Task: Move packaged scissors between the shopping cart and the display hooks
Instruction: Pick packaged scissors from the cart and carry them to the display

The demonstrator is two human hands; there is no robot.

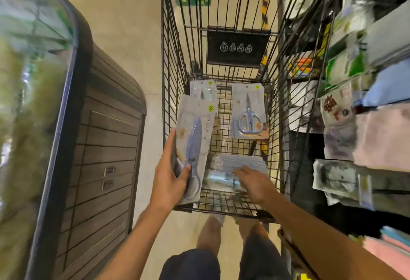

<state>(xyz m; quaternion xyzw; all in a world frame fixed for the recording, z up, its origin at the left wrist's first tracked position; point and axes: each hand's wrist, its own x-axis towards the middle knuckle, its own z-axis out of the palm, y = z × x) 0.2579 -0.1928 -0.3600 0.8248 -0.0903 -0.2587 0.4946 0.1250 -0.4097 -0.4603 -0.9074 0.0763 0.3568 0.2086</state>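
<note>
Likely a shop: wire cart (175, 62), hanging packaged goods (339, 111).

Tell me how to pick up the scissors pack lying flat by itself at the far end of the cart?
The lone scissors pack lies flat on the wire cart floor, hang-hole end pointing away. Probably best to reach down from above and pinch the near bottom edge of the card, below the handle loops. There it is thin and flat, and the wire gaps may let fingertips slip under.

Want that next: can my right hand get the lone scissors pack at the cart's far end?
Probably yes: the right hand is inside the cart, and nothing covers the pack.
</note>
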